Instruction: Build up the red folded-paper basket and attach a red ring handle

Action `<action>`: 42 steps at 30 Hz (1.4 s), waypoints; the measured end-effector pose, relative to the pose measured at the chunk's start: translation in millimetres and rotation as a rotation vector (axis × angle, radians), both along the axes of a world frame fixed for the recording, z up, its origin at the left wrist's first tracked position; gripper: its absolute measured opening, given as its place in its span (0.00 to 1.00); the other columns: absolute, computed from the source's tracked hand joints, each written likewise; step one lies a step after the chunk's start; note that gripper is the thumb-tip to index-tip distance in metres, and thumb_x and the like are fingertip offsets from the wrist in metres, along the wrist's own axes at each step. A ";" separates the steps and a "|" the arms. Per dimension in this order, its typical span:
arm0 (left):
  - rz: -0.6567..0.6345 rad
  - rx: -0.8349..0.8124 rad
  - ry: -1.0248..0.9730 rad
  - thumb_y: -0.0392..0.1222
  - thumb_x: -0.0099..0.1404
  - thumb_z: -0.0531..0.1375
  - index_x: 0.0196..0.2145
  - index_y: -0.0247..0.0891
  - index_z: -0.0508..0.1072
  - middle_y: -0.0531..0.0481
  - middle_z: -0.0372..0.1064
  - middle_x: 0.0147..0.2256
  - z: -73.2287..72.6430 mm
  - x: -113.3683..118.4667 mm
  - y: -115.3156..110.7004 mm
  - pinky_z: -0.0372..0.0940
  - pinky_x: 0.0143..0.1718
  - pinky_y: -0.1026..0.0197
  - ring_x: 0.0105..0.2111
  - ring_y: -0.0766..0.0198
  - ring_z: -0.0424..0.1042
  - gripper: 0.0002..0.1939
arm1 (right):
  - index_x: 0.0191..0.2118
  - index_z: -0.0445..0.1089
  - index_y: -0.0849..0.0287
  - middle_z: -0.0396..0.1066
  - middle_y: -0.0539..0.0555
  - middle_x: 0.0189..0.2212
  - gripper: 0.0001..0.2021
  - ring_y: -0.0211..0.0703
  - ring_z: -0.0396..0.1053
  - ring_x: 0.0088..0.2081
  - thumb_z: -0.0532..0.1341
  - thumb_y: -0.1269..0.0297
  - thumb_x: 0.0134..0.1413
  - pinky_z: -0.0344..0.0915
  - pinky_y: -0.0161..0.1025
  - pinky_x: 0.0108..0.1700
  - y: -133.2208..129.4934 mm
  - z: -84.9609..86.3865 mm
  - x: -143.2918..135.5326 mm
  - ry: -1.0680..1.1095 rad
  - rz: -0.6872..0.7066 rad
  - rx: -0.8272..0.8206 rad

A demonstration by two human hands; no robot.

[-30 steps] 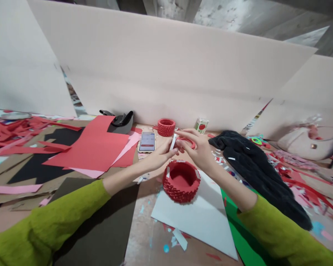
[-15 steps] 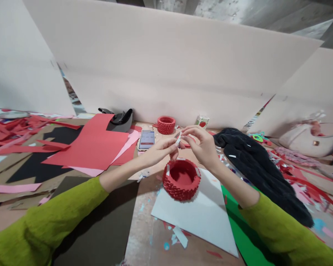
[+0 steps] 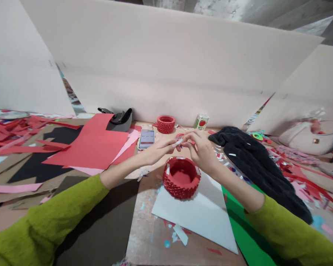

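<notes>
1. While the left hand (image 3: 160, 150) pinches the white strip (image 3: 178, 142), the right hand (image 3: 202, 150) meets it at the fingertips; whether the right grips, cannot tell.
2. Strip lies flatter than a second ago, suggesting continued handling.
3. Red bowl (image 3: 181, 190) remains on white board (image 3: 199, 218), below the hands.

One head-worn view; looking forward, downward

We are seeing a red bowl (image 3: 181, 190) patterned with rows of jagged steps, its tabs (image 3: 168, 169) showing white. We are looking at a white strip (image 3: 178, 142) and wearing plain yellow-green sleeves (image 3: 69, 207). We are also noticing a white board (image 3: 205, 221), red sheet (image 3: 91, 144), green card (image 3: 251, 238), black cloth (image 3: 246, 155), cream bag (image 3: 302, 142) and white-green-red box (image 3: 202, 122).
</notes>
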State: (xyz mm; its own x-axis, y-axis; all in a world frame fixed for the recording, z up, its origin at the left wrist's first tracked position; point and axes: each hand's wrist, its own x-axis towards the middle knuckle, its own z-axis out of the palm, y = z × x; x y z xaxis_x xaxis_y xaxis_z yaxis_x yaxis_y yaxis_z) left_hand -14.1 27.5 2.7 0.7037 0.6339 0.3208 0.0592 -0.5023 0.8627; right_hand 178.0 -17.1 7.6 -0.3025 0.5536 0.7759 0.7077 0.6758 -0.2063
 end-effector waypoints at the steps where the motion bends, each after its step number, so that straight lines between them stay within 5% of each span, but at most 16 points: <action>1: 0.012 0.002 -0.004 0.49 0.66 0.57 0.52 0.48 0.72 0.48 0.71 0.51 -0.7 -1.6 3.6 0.63 0.51 0.54 0.52 0.53 0.67 0.18 | 0.34 0.63 0.55 0.68 0.56 0.37 0.07 0.48 0.67 0.42 0.53 0.74 0.61 0.63 0.45 0.46 -3.2 1.8 0.7 -0.007 0.001 0.021; 4: 0.154 -0.044 -0.043 0.48 0.65 0.58 0.41 0.43 0.76 0.48 0.71 0.37 -0.8 -9.8 21.1 0.64 0.38 0.61 0.36 0.60 0.69 0.11 | 0.34 0.63 0.54 0.68 0.55 0.37 0.08 0.48 0.67 0.42 0.52 0.73 0.62 0.64 0.47 0.46 -19.1 13.2 8.6 0.096 -0.028 0.085; 7: 0.296 -0.096 -0.160 0.47 0.66 0.56 0.36 0.38 0.72 0.55 0.56 0.23 4.6 -16.2 38.0 0.54 0.25 0.65 0.23 0.67 0.56 0.11 | 0.34 0.67 0.54 0.67 0.55 0.40 0.04 0.48 0.67 0.47 0.57 0.67 0.61 0.62 0.48 0.51 -42.1 22.8 22.7 0.353 -0.067 -0.044; 10: 0.217 -0.080 -0.277 0.47 0.69 0.52 0.38 0.38 0.68 0.57 0.52 0.22 12.1 -13.6 38.2 0.51 0.25 0.65 0.22 0.69 0.53 0.10 | 0.33 0.71 0.55 0.67 0.56 0.46 0.07 0.49 0.66 0.49 0.63 0.57 0.55 0.64 0.43 0.46 -64.4 18.9 33.2 0.559 -0.001 -0.481; 13: 0.130 -0.103 -0.282 0.48 0.70 0.52 0.39 0.40 0.63 0.55 0.59 0.25 17.4 -5.8 20.0 0.56 0.28 0.64 0.25 0.68 0.60 0.09 | 0.35 0.73 0.55 0.68 0.52 0.32 0.14 0.42 0.65 0.33 0.65 0.49 0.51 0.59 0.37 0.33 -80.1 6.1 33.7 0.729 0.042 -0.887; 19: -0.031 -0.040 0.016 0.45 0.63 0.62 0.51 0.40 0.58 0.51 0.68 0.33 24.0 0.6 -28.1 0.62 0.32 0.62 0.32 0.63 0.70 0.23 | 0.31 0.74 0.59 0.59 0.45 0.20 0.16 0.33 0.47 0.22 0.68 0.50 0.48 0.41 0.36 0.25 -91.2 -12.5 17.6 0.671 0.042 -1.249; 25: -0.201 0.156 0.341 0.38 0.65 0.56 0.62 0.35 0.47 0.44 0.75 0.38 16.1 0.4 -40.4 0.62 0.33 0.62 0.37 0.59 0.73 0.31 | 0.31 0.76 0.62 0.57 0.44 0.17 0.16 0.32 0.45 0.21 0.67 0.51 0.50 0.39 0.37 0.25 -93.5 -22.6 9.6 0.594 -0.023 -1.220; 33: -0.294 0.172 0.415 0.37 0.65 0.53 0.64 0.32 0.39 0.41 0.74 0.41 11.1 1.3 -38.1 0.64 0.37 0.60 0.40 0.59 0.73 0.35 | 0.29 0.74 0.61 0.56 0.44 0.17 0.16 0.32 0.45 0.21 0.65 0.51 0.53 0.37 0.39 0.25 -93.4 -24.7 11.1 0.607 -0.036 -1.219; 42: -0.237 0.184 0.380 0.43 0.64 0.58 0.63 0.32 0.48 0.41 0.74 0.40 8.0 4.8 -39.3 0.64 0.38 0.58 0.41 0.55 0.73 0.35 | 0.33 0.78 0.63 0.58 0.45 0.18 0.15 0.31 0.45 0.20 0.66 0.53 0.52 0.39 0.37 0.24 -90.9 -25.5 10.0 0.602 -0.047 -1.219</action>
